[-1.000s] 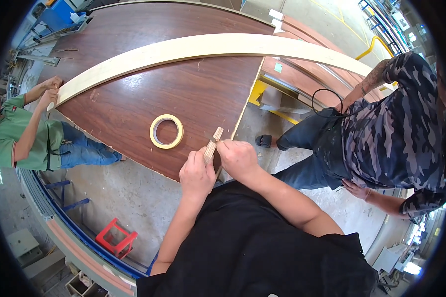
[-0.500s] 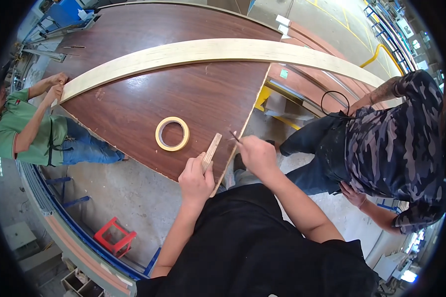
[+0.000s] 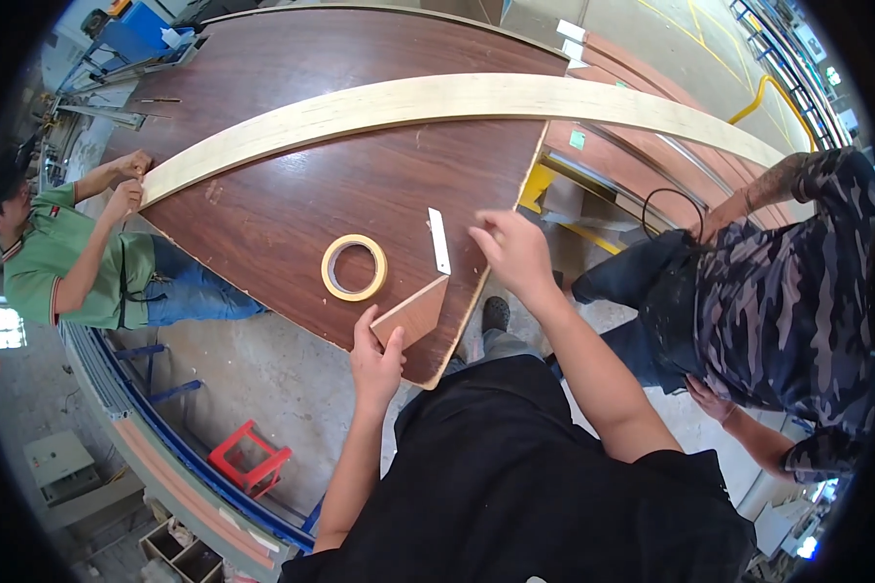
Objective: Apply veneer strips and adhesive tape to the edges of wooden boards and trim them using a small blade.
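My left hand grips a small wooden block with a slanted end and a reddish-brown face, over the near corner of the brown panel. Just beyond the block's tip is a thin, pale strip with slanted ends and a small hole, like a cutter blade. Whether it touches the panel or the block, I cannot tell. My right hand hovers to the right of the strip, apart from it, fingers loosely bent and nothing visible between them. A roll of yellow masking tape lies left of the strip.
A long, pale wooden board spans the panel. A person in green holds its left end; another in a camouflage shirt stands by its right end. A red stool stands on the floor, lower left. Reddish boards lie beyond the panel.
The wooden block has turned, showing its broad face. The thin dark-looking piece in my right hand is no longer there; a pale strip now shows beyond the block. My right hand has lifted away.
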{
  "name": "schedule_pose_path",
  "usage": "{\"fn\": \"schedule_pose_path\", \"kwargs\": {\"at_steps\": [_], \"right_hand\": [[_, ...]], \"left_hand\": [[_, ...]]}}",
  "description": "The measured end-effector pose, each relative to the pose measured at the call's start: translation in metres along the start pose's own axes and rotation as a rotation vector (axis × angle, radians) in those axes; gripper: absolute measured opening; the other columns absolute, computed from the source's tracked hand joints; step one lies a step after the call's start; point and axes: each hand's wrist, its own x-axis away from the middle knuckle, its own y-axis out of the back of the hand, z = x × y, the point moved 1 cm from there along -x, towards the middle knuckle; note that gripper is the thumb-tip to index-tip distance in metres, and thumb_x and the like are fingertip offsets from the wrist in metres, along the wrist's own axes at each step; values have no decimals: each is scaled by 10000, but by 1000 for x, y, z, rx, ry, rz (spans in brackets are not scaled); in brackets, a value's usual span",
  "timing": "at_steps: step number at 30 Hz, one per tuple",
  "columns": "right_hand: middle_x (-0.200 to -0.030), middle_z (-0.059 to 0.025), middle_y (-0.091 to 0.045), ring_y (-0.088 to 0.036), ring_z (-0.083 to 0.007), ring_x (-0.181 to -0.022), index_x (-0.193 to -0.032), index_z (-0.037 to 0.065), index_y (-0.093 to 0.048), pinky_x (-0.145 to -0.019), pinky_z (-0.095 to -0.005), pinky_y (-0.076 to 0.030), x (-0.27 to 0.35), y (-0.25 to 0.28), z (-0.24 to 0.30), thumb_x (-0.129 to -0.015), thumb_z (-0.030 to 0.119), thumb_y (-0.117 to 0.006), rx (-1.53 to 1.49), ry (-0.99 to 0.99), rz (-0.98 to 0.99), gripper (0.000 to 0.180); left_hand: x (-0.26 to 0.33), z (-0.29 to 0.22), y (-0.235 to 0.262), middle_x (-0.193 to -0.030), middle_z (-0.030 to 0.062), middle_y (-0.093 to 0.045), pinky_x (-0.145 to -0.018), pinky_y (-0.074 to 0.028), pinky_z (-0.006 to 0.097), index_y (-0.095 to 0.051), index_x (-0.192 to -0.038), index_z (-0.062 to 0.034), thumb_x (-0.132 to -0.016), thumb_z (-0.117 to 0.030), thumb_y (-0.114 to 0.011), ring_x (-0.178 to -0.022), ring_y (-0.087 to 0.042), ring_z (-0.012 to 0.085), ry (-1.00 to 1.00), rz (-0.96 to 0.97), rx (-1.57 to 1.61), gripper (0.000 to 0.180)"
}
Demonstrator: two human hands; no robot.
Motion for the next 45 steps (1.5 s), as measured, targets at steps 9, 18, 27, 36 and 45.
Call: {"fn": "schedule_pose_path", "kwargs": {"at_steps": [9, 18, 27, 36, 45], "right_hand": [[-769, -139, -645, -629, -277, -690, -906, 9, -667, -640, -342, -487, 64, 6, -16, -792, 177, -688, -147, -144, 286, 204], [-943, -130, -636, -619, -288, -838, -1194, 76, -581, -743, -363, -492, -7, -35, 5, -742, 157, -721, 44, -14, 190, 480], [-816, -15, -580, -581, -123, -712, -1285, 55, -528, -653, -256, -486, -40, -34, 1, -720, 23, -723, -407, -171, 522, 599], [-722, 41, -563, -504, -30, -657, -1263, 10, -545, -591, -189, -421, -22, 13, 38, -725, 12, -734, -755, -255, 768, 571], [-720, 29, -539, -528, -54, -601, -1267, 21, -529, -523, -207, -427, -46, 9, -15, -744, -20, -706, -640, -383, 300, 553]], "left_hand": [[4, -2, 14, -956, 119, -579, -766, -479, 361, -613, -1048, -18, -741, -137, -735, -877, -579, 282, -530, -117, -666, 352], [4, -13, 2, -1068, 141, -556, -879, -426, 410, -605, -1098, -23, -721, -190, -743, -1016, -513, 329, -549, -207, -741, 435], [-9, -28, -15, -1041, 130, -582, -835, -428, 421, -602, -1142, -39, -753, -238, -721, -978, -525, 329, -651, -213, -877, 454], [-37, -61, -48, -912, 63, -651, -671, -486, 218, -626, -1048, 21, -883, -25, -616, -740, -599, 92, -78, 243, 359, 171], [-26, -53, -58, -908, 86, -670, -720, -538, 248, -644, -1042, 12, -818, 3, -673, -808, -647, 127, -118, 178, 3, 227]]}}
